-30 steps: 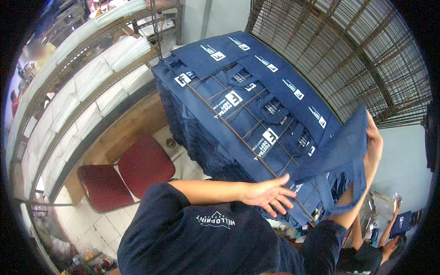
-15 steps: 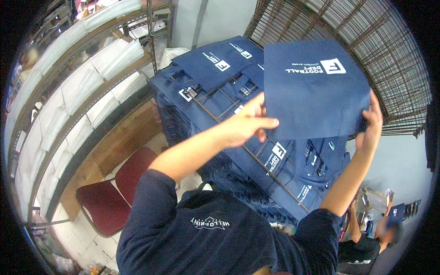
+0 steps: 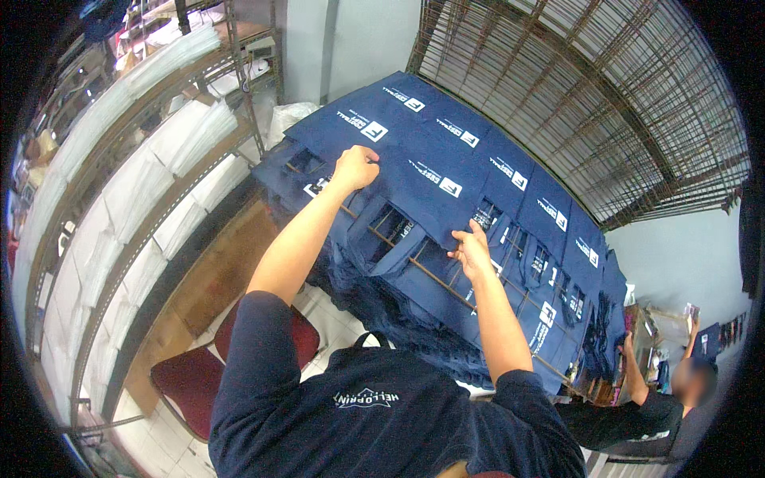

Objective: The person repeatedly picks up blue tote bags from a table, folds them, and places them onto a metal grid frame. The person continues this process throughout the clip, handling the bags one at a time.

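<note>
A navy fabric panel (image 3: 426, 163) with a white print lies nearly flat on a pile of similar panels, over a thin metal rod rack (image 3: 446, 275). At its near left corner my left hand (image 3: 356, 167) is closed, fingers curled on the fabric edge. My right hand (image 3: 472, 253) pinches the near right corner between thumb and fingers. More printed panels (image 3: 550, 209) lie side by side along the far edge. Below the held panel, openings in the navy layers (image 3: 390, 227) show the rods.
White stacks (image 3: 119, 199) fill curved-looking shelves on the left. A dark red chair (image 3: 187, 390) stands near lower left. Wire racks (image 3: 558, 103) lean at the far side. At lower right a co-worker (image 3: 637, 410) raises both arms beside the rack.
The panel, held up in the air before, has come down and left onto the pile. Both hands moved left with it, and the right hand also came nearer to me.
</note>
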`<state>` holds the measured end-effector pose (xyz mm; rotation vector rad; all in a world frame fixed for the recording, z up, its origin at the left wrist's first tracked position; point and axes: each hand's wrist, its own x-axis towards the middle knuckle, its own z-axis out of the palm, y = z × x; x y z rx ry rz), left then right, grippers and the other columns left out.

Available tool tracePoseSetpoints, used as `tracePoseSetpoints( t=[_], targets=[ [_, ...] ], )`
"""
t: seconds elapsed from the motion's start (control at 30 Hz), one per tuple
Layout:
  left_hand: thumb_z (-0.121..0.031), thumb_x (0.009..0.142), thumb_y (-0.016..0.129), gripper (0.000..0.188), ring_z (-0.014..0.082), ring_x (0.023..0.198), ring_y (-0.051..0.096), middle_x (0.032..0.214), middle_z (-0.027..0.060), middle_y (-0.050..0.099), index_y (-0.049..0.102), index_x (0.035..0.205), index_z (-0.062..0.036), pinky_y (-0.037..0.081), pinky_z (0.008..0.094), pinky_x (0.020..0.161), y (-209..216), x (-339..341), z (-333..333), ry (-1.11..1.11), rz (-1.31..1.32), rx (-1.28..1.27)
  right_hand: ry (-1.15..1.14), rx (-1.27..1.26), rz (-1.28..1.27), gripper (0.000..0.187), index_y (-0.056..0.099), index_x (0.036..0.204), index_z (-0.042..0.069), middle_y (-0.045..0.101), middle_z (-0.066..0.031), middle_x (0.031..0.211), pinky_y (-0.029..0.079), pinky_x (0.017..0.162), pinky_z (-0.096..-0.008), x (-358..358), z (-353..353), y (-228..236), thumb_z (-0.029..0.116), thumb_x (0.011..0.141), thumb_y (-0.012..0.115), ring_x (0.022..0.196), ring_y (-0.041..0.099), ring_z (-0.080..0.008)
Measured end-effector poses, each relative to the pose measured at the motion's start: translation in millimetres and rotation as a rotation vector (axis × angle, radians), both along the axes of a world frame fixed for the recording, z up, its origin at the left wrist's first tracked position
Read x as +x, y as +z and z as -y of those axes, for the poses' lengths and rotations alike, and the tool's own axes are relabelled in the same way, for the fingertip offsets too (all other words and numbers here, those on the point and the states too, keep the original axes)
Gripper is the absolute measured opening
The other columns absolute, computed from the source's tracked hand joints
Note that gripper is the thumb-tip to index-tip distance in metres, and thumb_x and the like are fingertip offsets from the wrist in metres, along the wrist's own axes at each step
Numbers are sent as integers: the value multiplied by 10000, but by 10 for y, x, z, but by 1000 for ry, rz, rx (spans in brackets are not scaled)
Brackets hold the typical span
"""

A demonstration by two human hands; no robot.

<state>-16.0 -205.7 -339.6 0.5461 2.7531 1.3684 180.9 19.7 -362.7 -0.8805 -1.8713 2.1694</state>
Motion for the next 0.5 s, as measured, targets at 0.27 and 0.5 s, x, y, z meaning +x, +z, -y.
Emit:
tracePoseSetpoints(
  t=[0.27, 0.5],
  targets=[
    [-124, 673, 607, 341, 300, 957, 620, 962, 182, 656, 678, 1004, -86, 473, 359, 864, 68, -54, -81, 6, -133, -102, 3, -61, -55, 795, 42, 1433, 49, 529, -188, 1081, 486, 481, -295, -101, 46, -49, -12, 797, 515, 626, 601, -212],
    [-17, 694, 532, 379, 330, 918, 608, 1067, 162, 615, 638, 1054, -68, 484, 382, 801, 320, 279, -208, -243, -457, 170, -88, 15, -180, 749, 65, 1438, 119, 573, -173, 1003, 489, 466, -270, 56, 111, -48, -42, 831, 474, 648, 617, -227]
  ],
)
